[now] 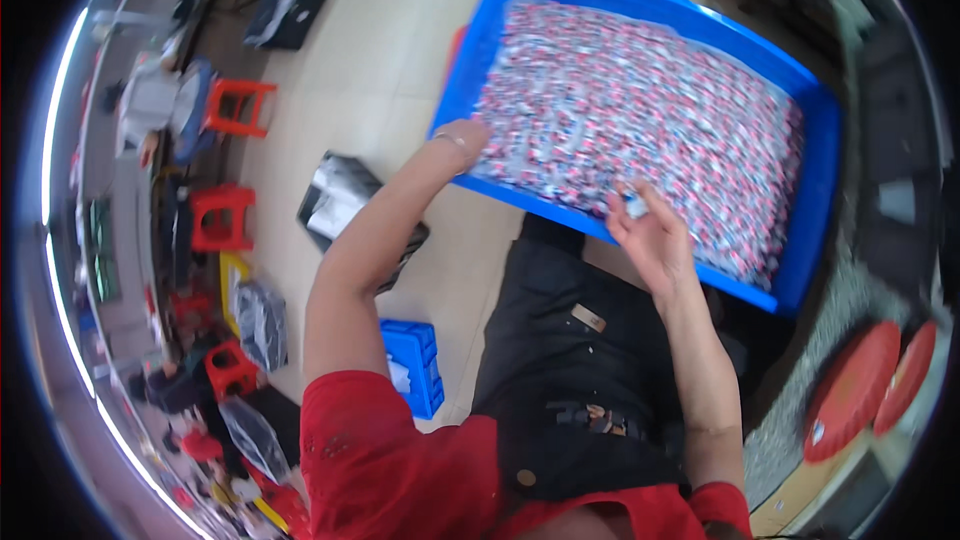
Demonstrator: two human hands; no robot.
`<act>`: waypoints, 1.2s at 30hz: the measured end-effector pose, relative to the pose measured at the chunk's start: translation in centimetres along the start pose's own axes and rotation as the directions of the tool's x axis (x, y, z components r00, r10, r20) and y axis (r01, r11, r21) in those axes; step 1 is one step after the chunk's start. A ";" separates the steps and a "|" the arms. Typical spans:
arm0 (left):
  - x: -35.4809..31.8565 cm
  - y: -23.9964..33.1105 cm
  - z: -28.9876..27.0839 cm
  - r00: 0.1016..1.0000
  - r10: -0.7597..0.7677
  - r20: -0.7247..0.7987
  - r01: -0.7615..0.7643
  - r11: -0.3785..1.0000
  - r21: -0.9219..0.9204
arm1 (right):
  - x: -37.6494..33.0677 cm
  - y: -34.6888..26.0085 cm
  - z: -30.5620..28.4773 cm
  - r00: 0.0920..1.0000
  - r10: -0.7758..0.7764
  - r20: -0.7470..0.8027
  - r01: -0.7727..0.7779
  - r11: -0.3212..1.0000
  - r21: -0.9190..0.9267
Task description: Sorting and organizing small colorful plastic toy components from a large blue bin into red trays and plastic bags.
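A large blue plastic bin [815,200] tilts across the view in front of me, filled with a thick layer of small pink, white and blue pieces [640,100] too small to name. My left hand [468,141], with a band at its wrist, reaches over the bin's near left corner; its fingers are hidden. Over the near edge, palm turned up, my right hand [655,240] holds one small white-and-blue piece [635,204] between thumb and fingers. A clear plastic liner shows along the bin's inner wall.
On the floor at left are a black bin with a liner [345,190] and a small blue crate [412,365]. Red stools [222,218] stand beside a long workbench further left. Two red trays [852,390] lie at the right on a grey surface.
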State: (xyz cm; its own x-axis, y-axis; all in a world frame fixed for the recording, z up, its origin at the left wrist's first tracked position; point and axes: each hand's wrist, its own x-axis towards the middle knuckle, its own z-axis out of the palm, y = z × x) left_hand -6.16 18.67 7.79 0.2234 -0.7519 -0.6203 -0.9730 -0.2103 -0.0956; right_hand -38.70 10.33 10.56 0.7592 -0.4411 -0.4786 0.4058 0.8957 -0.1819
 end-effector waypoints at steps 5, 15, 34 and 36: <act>-0.3 -2.2 1.7 0.998 0.060 -0.011 -0.059 0.994 0.094 | -5.9 -1.0 2.6 0.997 -0.067 0.038 0.074 0.972 -0.222; -11.0 6.3 -1.0 0.738 -0.028 -0.674 -0.459 0.712 -0.532 | -26.6 -12.1 6.1 0.418 -0.868 0.267 0.350 -0.117 -0.929; -25.2 7.5 14.2 0.732 -0.453 -0.508 -0.145 0.625 -0.767 | -34.8 -17.9 -1.6 0.632 -0.566 0.530 -0.419 -0.824 -0.381; -23.5 9.8 14.8 0.768 -0.456 -0.451 -0.203 0.494 -0.845 | -33.5 -13.2 0.9 0.584 -0.732 0.351 -0.292 -0.593 -0.750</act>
State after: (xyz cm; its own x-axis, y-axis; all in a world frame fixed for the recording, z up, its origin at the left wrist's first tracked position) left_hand -21.87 43.55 9.92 0.6414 -0.7629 -0.0816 -0.4767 -0.4795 0.7368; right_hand -69.08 13.24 29.78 0.3249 -0.9329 0.1554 -0.8442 -0.3602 -0.3971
